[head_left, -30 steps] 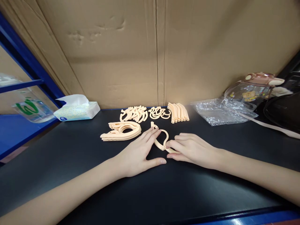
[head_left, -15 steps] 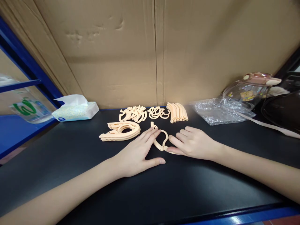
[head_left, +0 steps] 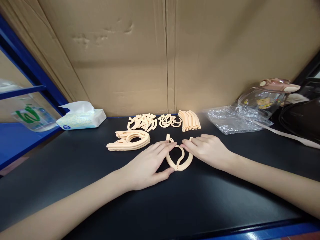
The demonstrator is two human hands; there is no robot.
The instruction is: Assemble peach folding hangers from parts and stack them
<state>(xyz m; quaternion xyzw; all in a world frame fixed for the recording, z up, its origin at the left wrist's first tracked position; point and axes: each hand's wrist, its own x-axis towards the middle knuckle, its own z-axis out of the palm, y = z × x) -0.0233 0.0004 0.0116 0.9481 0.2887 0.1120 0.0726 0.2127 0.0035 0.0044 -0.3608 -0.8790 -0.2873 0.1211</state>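
The hanger point(head_left: 186, 164) lies on the table point(head_left: 150, 213), between both hands. The left hand point(head_left: 147, 163) holds one arm; the right hand point(head_left: 208, 146) grips the other arm near its end.

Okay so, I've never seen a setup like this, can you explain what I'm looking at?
There's no machine here, just a person's bare hands, seen from a camera worn on their head, looking forward and down. On the black table, the left hand rests its fingers on one arm of a cream folding hanger; the right hand curls its fingers at the other. Beyond lie stacked hangers, loose curved pieces and straighter bars, with tissues on the left and a clear plastic bag on the right.
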